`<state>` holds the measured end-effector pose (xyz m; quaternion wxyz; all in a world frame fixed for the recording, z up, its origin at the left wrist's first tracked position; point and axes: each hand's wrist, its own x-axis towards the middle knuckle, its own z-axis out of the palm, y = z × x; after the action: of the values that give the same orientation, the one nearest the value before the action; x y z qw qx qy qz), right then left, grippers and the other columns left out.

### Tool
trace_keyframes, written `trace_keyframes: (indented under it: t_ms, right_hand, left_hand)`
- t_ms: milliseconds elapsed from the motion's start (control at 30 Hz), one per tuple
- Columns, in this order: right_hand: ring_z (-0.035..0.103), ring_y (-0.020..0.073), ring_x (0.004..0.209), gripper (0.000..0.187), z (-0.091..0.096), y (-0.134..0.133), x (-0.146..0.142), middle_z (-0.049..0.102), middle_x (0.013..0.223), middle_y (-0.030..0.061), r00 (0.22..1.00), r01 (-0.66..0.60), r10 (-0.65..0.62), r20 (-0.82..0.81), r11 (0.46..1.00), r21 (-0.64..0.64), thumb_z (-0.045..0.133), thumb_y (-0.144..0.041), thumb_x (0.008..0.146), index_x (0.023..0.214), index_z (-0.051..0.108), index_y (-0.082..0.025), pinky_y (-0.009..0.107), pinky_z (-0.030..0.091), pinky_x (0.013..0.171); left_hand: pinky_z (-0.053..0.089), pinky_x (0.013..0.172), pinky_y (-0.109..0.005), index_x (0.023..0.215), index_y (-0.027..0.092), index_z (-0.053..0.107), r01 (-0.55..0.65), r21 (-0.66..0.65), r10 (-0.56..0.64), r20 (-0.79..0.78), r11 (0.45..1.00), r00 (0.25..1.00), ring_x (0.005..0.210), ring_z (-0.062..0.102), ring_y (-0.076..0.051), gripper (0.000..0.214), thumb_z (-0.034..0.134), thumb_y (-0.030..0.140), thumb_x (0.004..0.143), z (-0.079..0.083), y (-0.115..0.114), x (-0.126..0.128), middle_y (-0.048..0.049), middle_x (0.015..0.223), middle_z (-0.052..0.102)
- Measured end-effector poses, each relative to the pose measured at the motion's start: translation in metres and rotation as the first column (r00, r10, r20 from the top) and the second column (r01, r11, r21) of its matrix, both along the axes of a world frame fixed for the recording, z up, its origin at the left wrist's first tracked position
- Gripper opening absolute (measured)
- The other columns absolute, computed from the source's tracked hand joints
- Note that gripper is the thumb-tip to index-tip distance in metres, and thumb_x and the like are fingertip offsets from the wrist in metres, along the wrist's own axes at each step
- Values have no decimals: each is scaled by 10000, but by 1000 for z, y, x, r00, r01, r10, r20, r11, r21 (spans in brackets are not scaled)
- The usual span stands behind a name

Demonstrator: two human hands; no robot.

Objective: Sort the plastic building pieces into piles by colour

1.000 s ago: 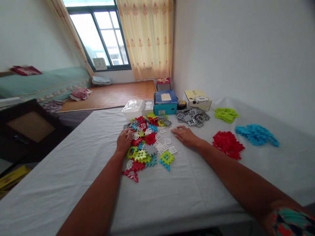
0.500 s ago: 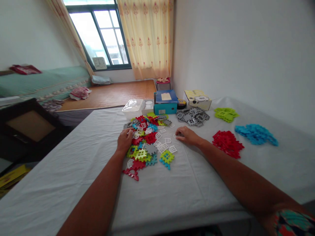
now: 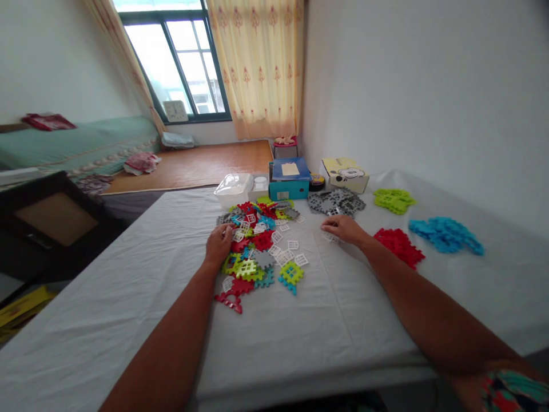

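Note:
My right hand (image 3: 343, 229) is closed, its fingertips pinching a white window-shaped plastic piece (image 3: 330, 237) low over the cloth, just in front of the grey pile (image 3: 337, 201). At the left edge of the mixed heap of red, green, blue and grey interlocking plastic pieces (image 3: 262, 240) rests my left hand (image 3: 218, 245). Its fingers are curled in, and what they hold, if anything, is hidden. More white window pieces (image 3: 301, 260) lie loose along the right side of that heap. Nearest me in it is a red arched piece (image 3: 230, 302).
Sorted piles of red (image 3: 400, 247), blue (image 3: 446, 233) and light-green pieces (image 3: 393, 200) lie to the right. A clear plastic box (image 3: 234, 189), a teal box (image 3: 289, 189) and a yellow-and-white carton (image 3: 345, 174) stand along the back of the cloth-covered table (image 3: 141, 274).
My right hand has moved right, away from the mixed heap and towards the grey pile, carrying the white window piece. My left hand has stayed at the heap's edge.

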<state>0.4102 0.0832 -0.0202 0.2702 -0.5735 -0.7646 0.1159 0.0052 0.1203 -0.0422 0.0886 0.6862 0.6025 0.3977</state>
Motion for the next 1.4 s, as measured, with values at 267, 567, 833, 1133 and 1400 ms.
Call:
trace_keyframes:
  t_ms: [267, 567, 833, 1133, 1400]
  right_hand:
    - [538, 215, 998, 275, -15, -18, -66, 654, 1064, 103, 954, -276, 251, 163, 950, 149, 605, -318, 870, 1091, 692, -179, 349, 425, 911]
    - [542, 205, 942, 128, -18, -21, -81, 654, 958, 94, 957, -271, 267, 112, 962, 25, 669, -199, 804, 920, 665, -146, 342, 424, 878]
    - [571, 155, 792, 305, -12, -21, -82, 645, 934, 76, 981, -193, 195, 18, 977, -92, 735, -201, 718, 1010, 668, -147, 263, 432, 728]
    - [555, 142, 657, 348, 5, -8, -11, 645, 704, 33, 989, -38, 41, 140, 999, -23, 455, -359, 932, 735, 680, -180, 237, 359, 608]
    - [594, 127, 712, 274, 4, -22, -42, 647, 1012, 77, 986, -167, 163, 44, 981, 102, 575, -361, 886, 1074, 687, -196, 262, 463, 729]
  left_hand:
    - [478, 896, -365, 1041, 157, 686, 23, -16, -23, 2, 1000, 1000, 993, 618, -235, 414, 370, 377, 889, 0, 0, 0, -103, 1079, 684]
    - [467, 920, -345, 1024, 170, 689, 52, -26, -52, -16, 998, 998, 1018, 615, -225, 407, 368, 379, 888, -1, 0, 1, -93, 1082, 688]
    - [474, 917, -361, 1024, 168, 692, 47, -25, -47, -27, 999, 999, 1010, 619, -231, 414, 367, 386, 887, -1, 0, 0, -96, 1084, 688]
    - [471, 918, -349, 1022, 172, 692, 43, -34, -43, -18, 999, 999, 1002, 621, -226, 401, 379, 381, 886, 1, -2, 1, -90, 1084, 690]
    - [469, 918, -336, 1008, 181, 697, 49, -31, -50, -13, 998, 999, 1004, 621, -219, 389, 378, 370, 889, 1, -3, 3, -81, 1083, 691]
